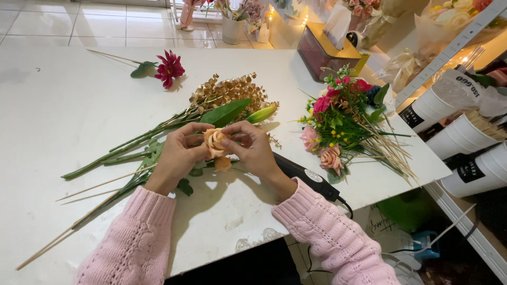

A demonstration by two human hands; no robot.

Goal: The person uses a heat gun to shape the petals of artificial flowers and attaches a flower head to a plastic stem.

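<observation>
I see both hands meeting at the centre of the frame over the white table [63, 121]. The left hand [177, 158] and the right hand [256, 153] are both closed around a peach rose [215, 141], fingertips pinching its head from either side, with the thumbs working at the outer petals. A second, smaller peach bloom [222, 163] sits just below it, between the wrists.

I judge the step in hand to be shaping or opening the rose's petals. Any further move on it calls for a light touch, since the petals look thin and layered.

Just behind the hands lie long green stems [121, 148] with a sprig of gold leaves [229, 92]. A dark red flower [169, 68] lies apart in the upper left. To the right of centre rests a mixed bunch of pink flowers [343, 121], and a black tool with a cord [306, 177] lies beside the right wrist.
</observation>
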